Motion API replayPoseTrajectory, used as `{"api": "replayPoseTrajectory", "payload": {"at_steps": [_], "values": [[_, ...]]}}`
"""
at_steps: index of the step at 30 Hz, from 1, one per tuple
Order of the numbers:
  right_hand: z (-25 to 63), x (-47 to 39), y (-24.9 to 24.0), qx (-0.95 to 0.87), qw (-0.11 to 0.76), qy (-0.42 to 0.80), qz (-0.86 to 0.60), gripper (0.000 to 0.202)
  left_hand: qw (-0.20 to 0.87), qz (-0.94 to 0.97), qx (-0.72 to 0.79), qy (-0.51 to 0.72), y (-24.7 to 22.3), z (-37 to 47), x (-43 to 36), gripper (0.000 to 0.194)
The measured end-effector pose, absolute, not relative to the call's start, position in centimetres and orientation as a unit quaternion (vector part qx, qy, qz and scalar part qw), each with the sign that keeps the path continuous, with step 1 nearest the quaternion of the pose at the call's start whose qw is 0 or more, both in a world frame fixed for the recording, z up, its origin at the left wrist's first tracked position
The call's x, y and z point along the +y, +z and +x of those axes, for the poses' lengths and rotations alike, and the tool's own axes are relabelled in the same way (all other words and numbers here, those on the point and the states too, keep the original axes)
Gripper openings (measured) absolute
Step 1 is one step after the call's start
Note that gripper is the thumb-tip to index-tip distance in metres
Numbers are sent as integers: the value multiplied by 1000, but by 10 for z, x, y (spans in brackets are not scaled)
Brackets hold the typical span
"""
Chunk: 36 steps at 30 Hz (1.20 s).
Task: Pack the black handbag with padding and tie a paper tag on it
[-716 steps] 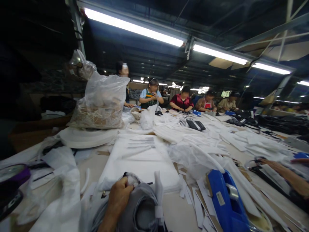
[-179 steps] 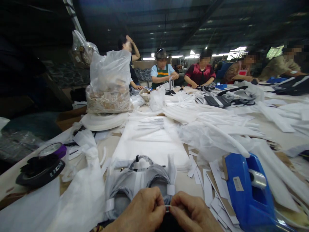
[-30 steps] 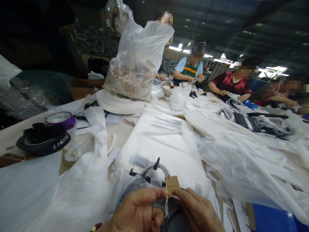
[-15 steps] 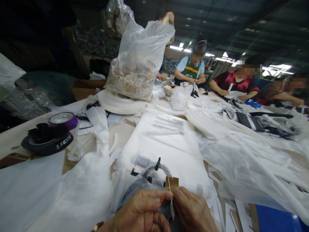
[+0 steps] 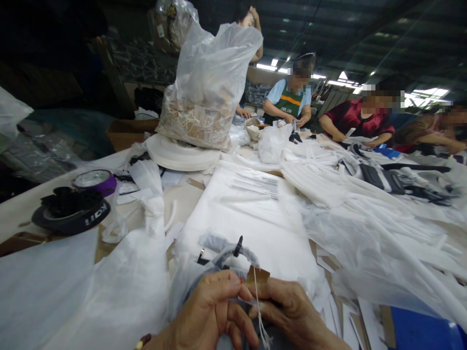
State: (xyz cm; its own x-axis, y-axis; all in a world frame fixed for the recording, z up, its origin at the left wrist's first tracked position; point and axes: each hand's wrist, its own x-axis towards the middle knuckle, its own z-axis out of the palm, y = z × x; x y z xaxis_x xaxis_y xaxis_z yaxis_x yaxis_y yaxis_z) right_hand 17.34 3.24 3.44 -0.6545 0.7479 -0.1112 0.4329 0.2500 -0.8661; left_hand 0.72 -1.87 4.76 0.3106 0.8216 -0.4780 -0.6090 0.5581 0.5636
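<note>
A brown hang tag [image 5: 258,275] on a white string [image 5: 257,304] hangs by the grey carry handle [image 5: 233,252] of a plastic-wrapped bag. My right hand [image 5: 292,308] pinches the tag's lower right part between thumb and fingers. Close against it, my left hand [image 5: 213,306] has thumb and forefinger drawn together at the tag's lower left; what lies between them is hidden. The string's loose ends dangle between both hands. My hands cover most of the bag, which lies over a stack of white plastic sleeves [image 5: 251,214].
A large bag of tags and strings [image 5: 204,97] stands on a white roll [image 5: 175,153]. Tape rolls [image 5: 93,181] lie at left. White strips and plastic [image 5: 365,243] spread rightward beside a blue box [image 5: 423,328]. Several co-workers [image 5: 288,102] work across the table.
My left fingertips have moved slightly left, off the hanging string. My right thumb and fingers now show lower on the tag, and the string ends hang lower.
</note>
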Motion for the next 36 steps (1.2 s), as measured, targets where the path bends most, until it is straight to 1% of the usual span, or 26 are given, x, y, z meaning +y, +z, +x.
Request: {"api": "replayPoseTrajectory", "payload": {"at_steps": [4,8,11,13,15,18,21,25,28,30,33,36], "values": [[173,33,36,-751,196,514,-367,23,742,145,480,445,49,15,-9,37],[173,30,35,-723,242,527,-376,17,707,159,549,416,39,26,-1,26],[176,27,30,-697,271,545,-380,14,696,147,564,418,34,31,3,31],[180,25,25,-671,307,554,-386,18,687,146,569,427,35,32,5,34],[184,24,18,-622,344,569,-414,26,681,147,575,429,36,31,6,31],[187,25,12,-540,365,580,-488,38,676,166,576,428,39,26,4,26],[186,27,14,-560,345,537,-528,35,655,232,585,418,42,20,-1,20],[184,30,22,-662,310,453,-510,27,637,307,604,368,48,11,-11,20],[184,33,27,-699,267,426,-508,25,653,287,598,366,49,7,-16,21],[184,38,29,-700,260,410,-524,25,663,266,603,356,47,7,-18,21],[181,49,31,-683,255,412,-547,32,668,273,602,342,45,8,-21,21],[176,61,29,-708,206,445,-507,26,682,262,581,359,45,8,-23,20]]}}
